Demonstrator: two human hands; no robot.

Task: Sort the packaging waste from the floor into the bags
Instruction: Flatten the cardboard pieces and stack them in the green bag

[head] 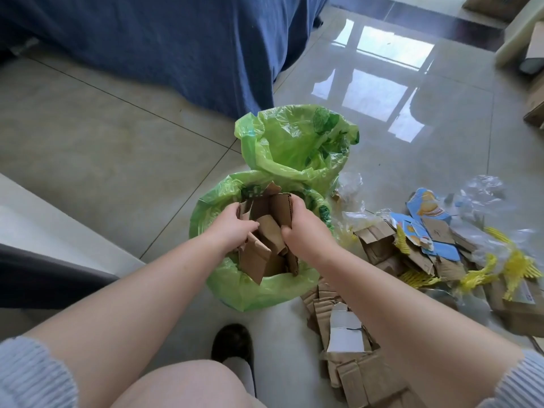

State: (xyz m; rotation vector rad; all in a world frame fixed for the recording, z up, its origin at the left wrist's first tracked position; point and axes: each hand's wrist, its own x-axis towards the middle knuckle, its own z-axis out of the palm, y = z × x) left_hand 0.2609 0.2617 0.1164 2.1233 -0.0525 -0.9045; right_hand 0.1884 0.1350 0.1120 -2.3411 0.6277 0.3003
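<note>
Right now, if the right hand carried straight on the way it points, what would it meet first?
The right hand points away and down into the near green bag, already gripping cardboard pieces. Pushed on, it would probably press deeper into that cardboard; depth is unclear.

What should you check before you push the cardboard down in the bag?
1. Both hands hold the cardboard: ok, left hand and right hand grip it.
2. Cardboard is over the near bag: ok, it stands inside the mouth.
3. Near bag's mouth is open: ok.
4. Room left inside: cannot tell, the cardboard hides the bottom.
5. Far bag is out of the way: ok, it sits behind, though touching.
6. More waste to sort: not ok, floor pile with plastic and cardboard lies to the right.
</note>
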